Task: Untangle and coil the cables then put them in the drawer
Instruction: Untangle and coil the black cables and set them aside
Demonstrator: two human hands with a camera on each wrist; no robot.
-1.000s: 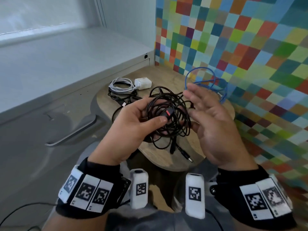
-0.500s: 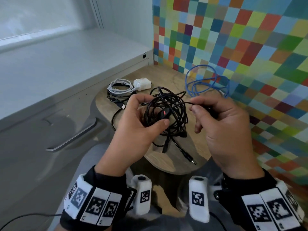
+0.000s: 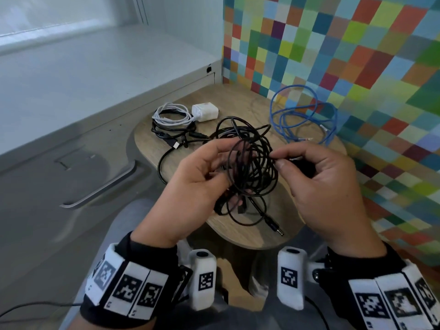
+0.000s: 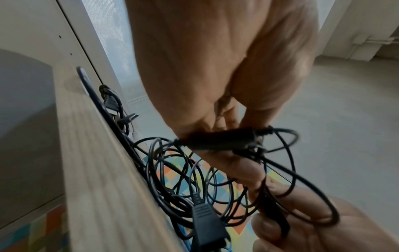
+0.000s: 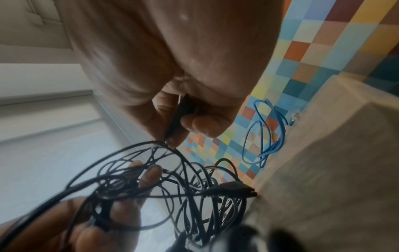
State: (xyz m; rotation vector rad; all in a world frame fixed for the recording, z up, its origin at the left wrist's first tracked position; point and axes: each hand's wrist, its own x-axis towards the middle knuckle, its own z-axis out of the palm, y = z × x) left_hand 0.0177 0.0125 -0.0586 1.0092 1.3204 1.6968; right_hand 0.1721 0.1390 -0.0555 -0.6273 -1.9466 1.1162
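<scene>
A tangle of thin black cable point(image 3: 252, 167) hangs between both hands above a small round wooden table point(image 3: 259, 108). My left hand point(image 3: 202, 172) holds the bundle from the left, fingers curled through its loops, gripping a black plug point(image 4: 220, 139). My right hand point(image 3: 283, 160) pinches one end of the black cable point(image 5: 179, 117) between thumb and forefinger. Loose plug ends point(image 3: 273, 225) dangle onto the table. A blue cable point(image 3: 302, 115) lies loosely looped at the table's back right. A coiled white cable with its white charger point(image 3: 204, 111) lies at the back left, over another black cable point(image 3: 171, 136).
A grey cabinet with a shut drawer and a long metal handle point(image 3: 100, 191) stands to the left of the table. A wall of coloured squares point(image 3: 357, 55) runs close behind and to the right. My knees are under the table's near edge.
My right hand, open a second ago, has closed onto an end of the black cable. The left hand has shifted its hold and the red-marked plug has gone from sight.
</scene>
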